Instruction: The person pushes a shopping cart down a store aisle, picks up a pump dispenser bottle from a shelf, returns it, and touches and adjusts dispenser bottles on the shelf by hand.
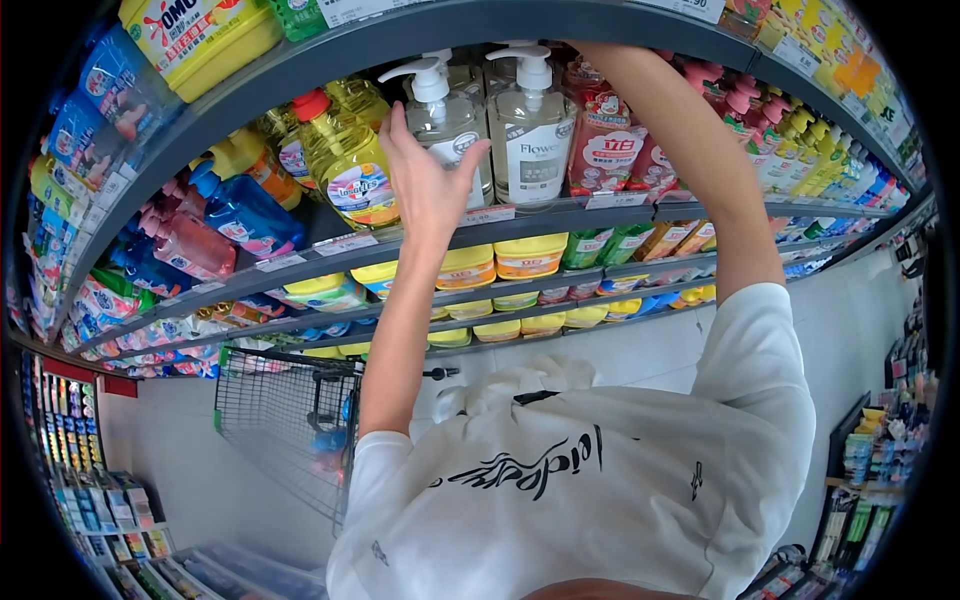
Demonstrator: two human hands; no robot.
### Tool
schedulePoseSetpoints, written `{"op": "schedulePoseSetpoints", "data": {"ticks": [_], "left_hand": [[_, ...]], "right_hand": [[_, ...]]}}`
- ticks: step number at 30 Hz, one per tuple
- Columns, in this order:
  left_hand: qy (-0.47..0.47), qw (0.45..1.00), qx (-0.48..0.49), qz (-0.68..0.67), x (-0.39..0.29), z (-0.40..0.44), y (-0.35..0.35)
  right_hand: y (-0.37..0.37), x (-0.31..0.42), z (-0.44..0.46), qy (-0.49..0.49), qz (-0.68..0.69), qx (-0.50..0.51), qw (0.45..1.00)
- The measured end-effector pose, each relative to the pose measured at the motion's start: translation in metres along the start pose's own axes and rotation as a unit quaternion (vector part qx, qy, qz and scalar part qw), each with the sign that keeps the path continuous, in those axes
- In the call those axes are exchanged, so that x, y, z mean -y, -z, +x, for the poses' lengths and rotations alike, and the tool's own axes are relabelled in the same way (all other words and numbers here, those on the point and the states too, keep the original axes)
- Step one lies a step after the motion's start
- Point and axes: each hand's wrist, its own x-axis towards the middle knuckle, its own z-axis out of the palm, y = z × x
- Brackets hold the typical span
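My left hand (432,175) is raised at the middle shelf, thumb spread away from the fingers. It overlaps the front left of a clear pump bottle (476,128) with a white pump head; whether it touches the bottle I cannot tell. Right beside that stands a matching clear pump bottle (531,150) with a white "Flower" label. My right forearm (690,130) reaches up past red-labelled bottles (603,145), and the hand disappears behind the upper shelf edge, fingers hidden. Left of my left hand is a yellow bottle (345,160) with a red cap.
Above runs the dark upper shelf edge (330,62), with a large yellow OMO container (215,50) on it. Lower shelves hold yellow tubs (467,268) and green bottles. A black wire shopping cart (265,400) stands on the floor at my left. More stocked shelves (875,445) line the right.
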Motion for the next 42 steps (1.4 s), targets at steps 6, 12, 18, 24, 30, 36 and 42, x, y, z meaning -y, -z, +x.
{"op": "schedulePoseSetpoints", "data": {"ticks": [6,12,18,24,30,36,42], "left_hand": [[-0.027,0.999,-0.023,0.008,0.002,-0.001,-0.001],[-0.022,0.999,-0.035,0.014,0.004,-0.002,-0.004],[-0.045,0.998,-0.042,0.029,0.003,-0.002,-0.003],[-0.038,0.997,-0.040,0.059,0.006,0.003,-0.003],[-0.007,1.000,-0.004,0.024,0.002,0.007,0.004],[-0.002,0.999,0.021,0.026,-0.003,0.010,0.012],[-0.081,0.991,-0.010,0.110,-0.005,0.020,0.011]], "right_hand": [[0.003,0.000,-0.009,0.006,0.013,0.025,1.000],[0.005,-0.001,-0.018,0.008,0.029,0.056,0.998],[0.005,-0.003,-0.028,0.002,0.052,0.093,0.994],[0.004,-0.007,-0.041,-0.078,0.097,0.152,0.981],[0.004,-0.012,-0.049,-0.103,0.127,0.202,0.966],[0.010,-0.010,-0.048,-0.074,0.089,0.217,0.969],[0.009,-0.020,-0.052,-0.068,0.024,0.250,0.966]]}}
